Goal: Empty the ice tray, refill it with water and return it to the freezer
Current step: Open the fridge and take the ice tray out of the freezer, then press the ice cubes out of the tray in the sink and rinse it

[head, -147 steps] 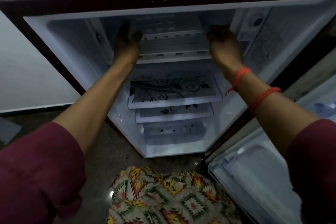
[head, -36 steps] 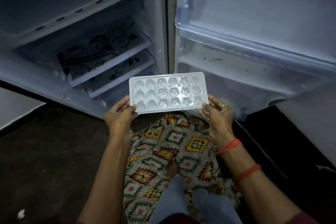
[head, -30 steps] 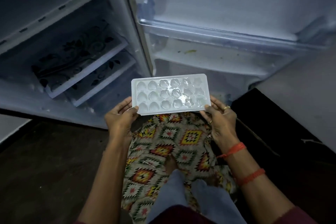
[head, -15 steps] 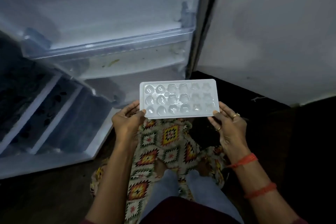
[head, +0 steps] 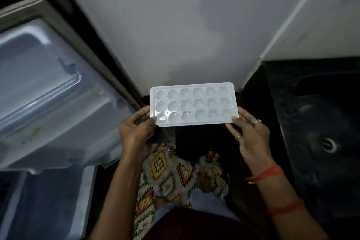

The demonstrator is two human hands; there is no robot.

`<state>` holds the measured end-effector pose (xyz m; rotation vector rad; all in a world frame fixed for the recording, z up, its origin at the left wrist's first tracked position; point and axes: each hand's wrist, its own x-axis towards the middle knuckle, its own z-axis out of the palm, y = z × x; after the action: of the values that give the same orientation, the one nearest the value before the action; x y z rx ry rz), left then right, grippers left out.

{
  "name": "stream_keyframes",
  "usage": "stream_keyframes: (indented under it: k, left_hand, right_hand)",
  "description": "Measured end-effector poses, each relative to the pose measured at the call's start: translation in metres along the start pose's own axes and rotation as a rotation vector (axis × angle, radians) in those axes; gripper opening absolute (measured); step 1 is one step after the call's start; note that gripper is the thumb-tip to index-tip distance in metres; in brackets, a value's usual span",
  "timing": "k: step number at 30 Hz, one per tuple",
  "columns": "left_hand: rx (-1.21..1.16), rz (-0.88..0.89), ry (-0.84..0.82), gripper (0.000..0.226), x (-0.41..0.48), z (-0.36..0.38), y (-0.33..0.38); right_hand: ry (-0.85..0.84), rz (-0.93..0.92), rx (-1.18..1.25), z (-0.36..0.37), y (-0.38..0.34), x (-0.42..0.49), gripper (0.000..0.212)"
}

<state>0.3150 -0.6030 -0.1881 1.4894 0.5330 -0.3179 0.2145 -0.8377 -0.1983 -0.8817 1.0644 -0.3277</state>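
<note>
Patterned fabric point(head: 165, 177) hangs nearest, over the person's feet. Above it the left hand point(head: 134, 130) pinches the ice tray point(head: 192, 103) at its left end with the thumb on the rim, and the right hand point(head: 251, 136) grips the right end likewise. The tray rides level in the air between the open fridge door point(head: 44, 84) and the dark sink point(head: 327, 142) (drain visible). The cells seem to hold ice, so a tilt or a slack thumb on that thin rim would likely drop cubes on the floor short of the sink.

The person turns away from the fridge point(head: 48, 93); a dark sink point(head: 321, 142) now shows on the right.
</note>
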Motion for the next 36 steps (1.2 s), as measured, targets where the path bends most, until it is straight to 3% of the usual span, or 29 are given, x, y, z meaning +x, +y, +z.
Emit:
stream_keyframes:
  k: [17,36]
  left_hand:
    - [0.188,0.049,-0.439,0.034,-0.031,0.219,0.003]
    - [0.563,-0.046,-1.042,0.038,-0.069,0.404,-0.022]
  right_hand:
    - [0.288,-0.149,0.296,-0.149,-0.106,0.031,0.026]
    - [0.745,-0.247,0.596,-0.246,-0.104,0.014,0.036]
